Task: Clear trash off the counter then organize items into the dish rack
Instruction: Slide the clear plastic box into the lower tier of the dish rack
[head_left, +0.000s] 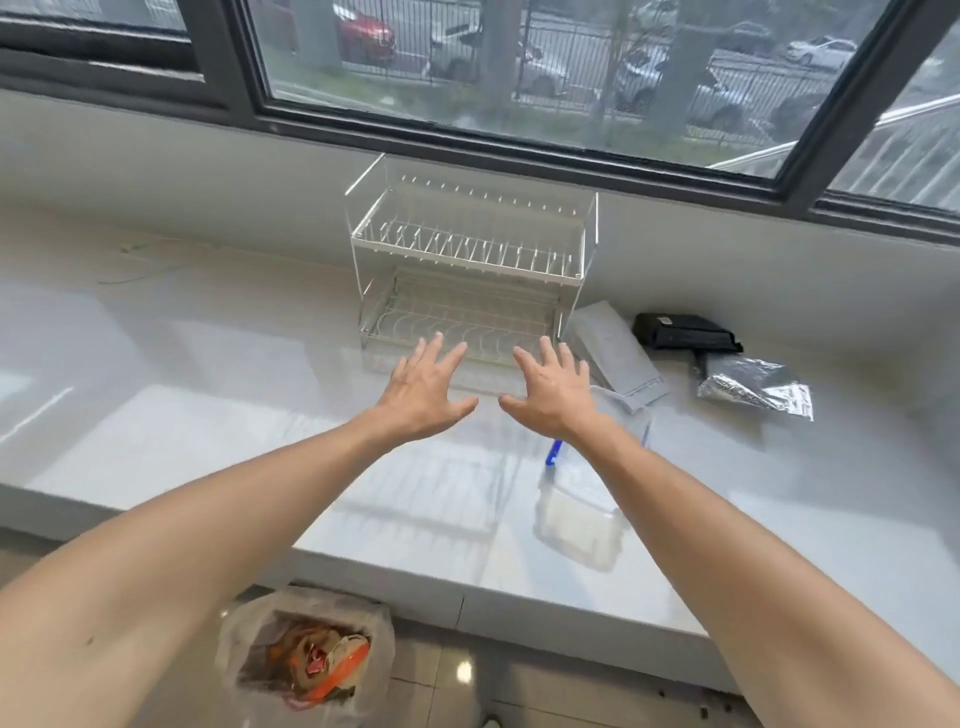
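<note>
A white two-tier wire dish rack (470, 249) stands empty on the white counter (208, 405) against the wall under the window. My left hand (423, 392) and my right hand (553, 395) are stretched out side by side just in front of the rack's lower tier, palms down, fingers spread, holding nothing. A clear plastic container (579, 525) lies on the counter under my right forearm, with a blue pen-like item (555, 452) beside it. A trash bin lined with a plastic bag (306, 660) holds orange and brown waste on the floor below the counter.
Right of the rack lie a white flat packet (613, 351), a black pouch (685, 332) and a crinkled silver foil bag (756, 387). A thin green strand (140, 265) lies at the far left of the counter. The counter's front edge runs above the tiled floor.
</note>
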